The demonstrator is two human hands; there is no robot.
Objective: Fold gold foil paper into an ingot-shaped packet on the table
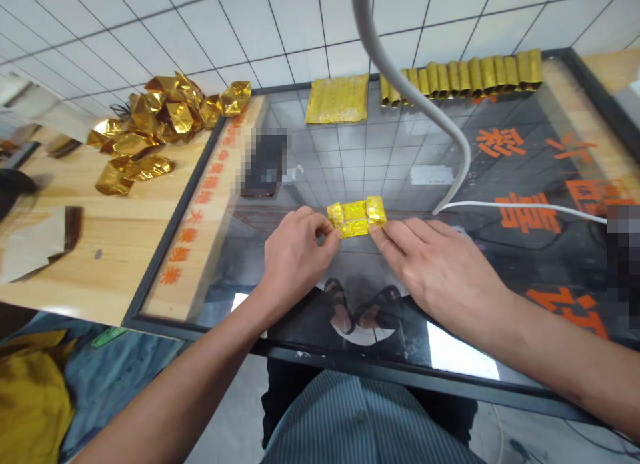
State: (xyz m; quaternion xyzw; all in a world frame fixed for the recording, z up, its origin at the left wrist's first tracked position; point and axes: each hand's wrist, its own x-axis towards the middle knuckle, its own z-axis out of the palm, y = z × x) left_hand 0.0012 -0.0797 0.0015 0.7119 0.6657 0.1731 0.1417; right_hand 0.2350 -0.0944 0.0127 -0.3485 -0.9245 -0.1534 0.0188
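A small piece of yellow-gold foil paper (355,219) lies on the glossy black glass top (310,251), its left and right ends folded inward. My left hand (301,247) pinches the paper's lower left corner between thumb and fingertips. At the lower right corner, my right hand (433,261) has its fingers together on the edge; its thumb is mostly hidden. Behind the hands are a flat stack of gold foil papers (337,99) and a row of rolled gold foil tubes (467,77).
Folded shiny gold foil shapes (170,107) are heaped on the wooden table (165,214) at left. A dark phone (265,164) lies on the glass. One thick grey cable (400,81) arches over it, and a thin white cable (525,207) runs right. Tiled wall (295,24) stands behind.
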